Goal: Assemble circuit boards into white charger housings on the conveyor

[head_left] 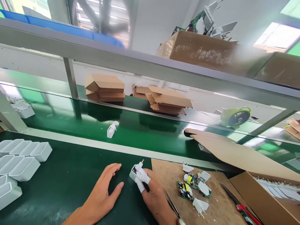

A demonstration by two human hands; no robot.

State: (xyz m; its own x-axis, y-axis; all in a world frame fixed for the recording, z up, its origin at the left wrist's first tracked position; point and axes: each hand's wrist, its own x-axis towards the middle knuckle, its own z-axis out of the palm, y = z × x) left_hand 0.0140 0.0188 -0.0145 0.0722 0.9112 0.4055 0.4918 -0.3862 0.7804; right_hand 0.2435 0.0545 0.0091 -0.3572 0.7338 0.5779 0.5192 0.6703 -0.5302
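My right hand (154, 197) wears white finger cots on two fingers and pinches a small white charger housing (135, 171) with a metal prong sticking up. It rests at the left edge of a brown board (217, 215). My left hand (103, 195) lies open and flat on the green mat, just left of the housing, holding nothing. On the board to the right lie green circuit boards (185, 190) and white plug parts (200, 205). Tweezers (172, 204) lie beside my right wrist. A finished white charger (112, 129) sits alone on the green conveyor belt.
Several empty white shells (23, 157) are lined up at the left. Red-handled cutters (239, 204) lie by an open cardboard box (264, 197) at the right. Folded cartons (105, 88) and a green fan (235, 116) sit beyond the belt. A steel rail (98, 144) borders the conveyor.
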